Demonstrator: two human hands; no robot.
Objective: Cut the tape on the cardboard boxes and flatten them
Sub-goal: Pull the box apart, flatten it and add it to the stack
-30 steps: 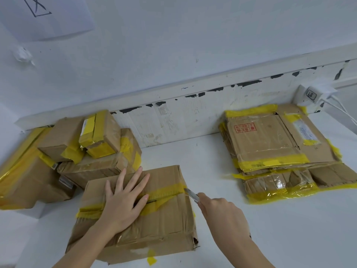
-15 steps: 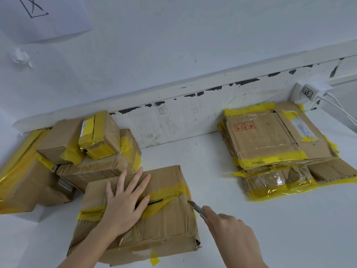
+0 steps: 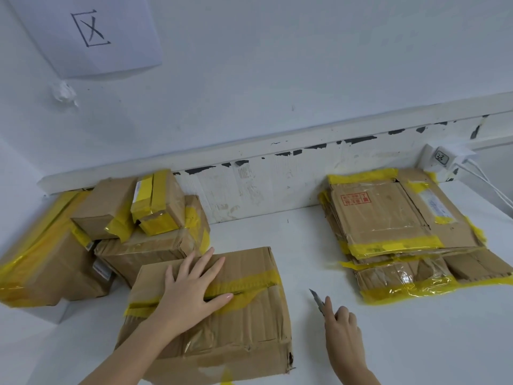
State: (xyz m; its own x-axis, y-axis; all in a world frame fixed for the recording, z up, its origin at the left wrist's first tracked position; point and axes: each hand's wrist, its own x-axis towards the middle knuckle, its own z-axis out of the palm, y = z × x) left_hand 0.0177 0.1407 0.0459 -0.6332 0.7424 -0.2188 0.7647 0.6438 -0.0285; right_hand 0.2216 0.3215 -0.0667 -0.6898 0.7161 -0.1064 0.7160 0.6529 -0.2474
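Bench (image 3: pixel 361 343): white top running under everything you see, its back edge meeting a scuffed white wall strip.
Taped boxes (image 3: pixel 91 234): a heap of unopened cardboard boxes at the bench's back left corner, one big one wrapped in yellow tape, smaller ones piled on top and leaning on each other.
Flattened stack (image 3: pixel 394 229): your flat cardboard sits at the back right of the bench, yellow tape along its near edges, a red stamp on the top sheet.
Working box (image 3: pixel 249 323): the box you're on lies at the bench's front edge, left of centre, touching the heap behind it; a crumpled corner faces you.
Yellow tape (image 3: pixel 261 282): crosses the box top from side to side, and a dark slit runs along the seam under it near your fingertips.
Paper sign (image 3: pixel 91 31): pinned on the wall above the heap, a hand-drawn mark on it.
Left hand (image 3: pixel 191 290): flat on the box top, fingers straight and spread, pressing over the taped seam.
Right hand (image 3: pixel 342 329): off the box, over bare bench just to its right, fingers curled round the cutter.
Utility knife (image 3: pixel 317 300): gripped in your right hand, blade pointing up and left toward the box, apart from the cardboard.
Charger (image 3: pixel 444 158): plugged in at the wall past the flattened stack, white cables trailing right.
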